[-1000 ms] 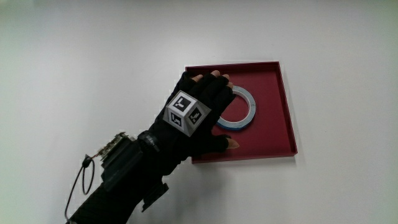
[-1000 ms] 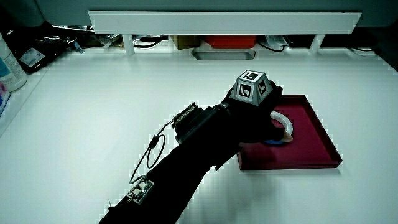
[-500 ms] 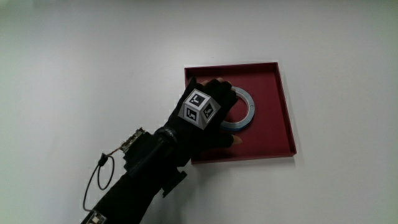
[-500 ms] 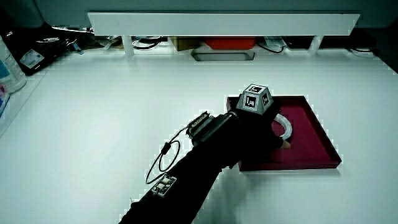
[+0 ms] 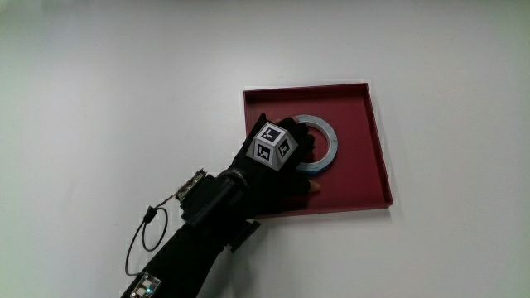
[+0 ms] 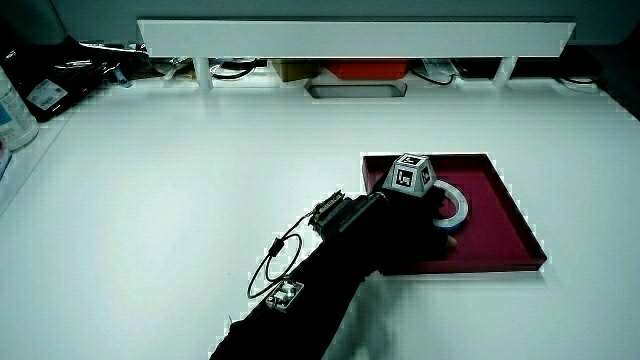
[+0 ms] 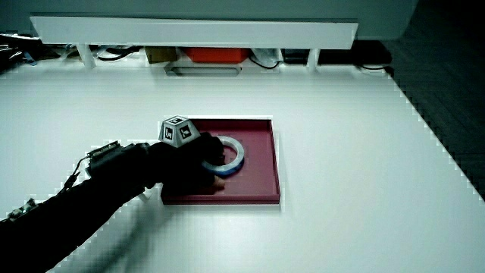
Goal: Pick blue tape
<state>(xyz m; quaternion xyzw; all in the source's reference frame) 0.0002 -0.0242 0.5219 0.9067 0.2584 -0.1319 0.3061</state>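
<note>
My hand [image 5: 286, 157] grips the tape [image 5: 325, 142], a flat blue ring, in a red tray [image 5: 374, 124] on a white table [image 5: 124, 91].

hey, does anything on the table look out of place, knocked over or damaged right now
Nothing stands out. The blue tape lies flat inside the red tray, which sits level on the table. The hand rests over the tape's nearer edge. No spill or damage shows.

White tabletop [image 5: 99, 74] before me. Shallow dark-red square tray [image 5: 377, 157] lies flat on it, well clear of tabletop's edges. My forearm [image 5: 199, 240] rests low over tabletop beside tray.
</note>
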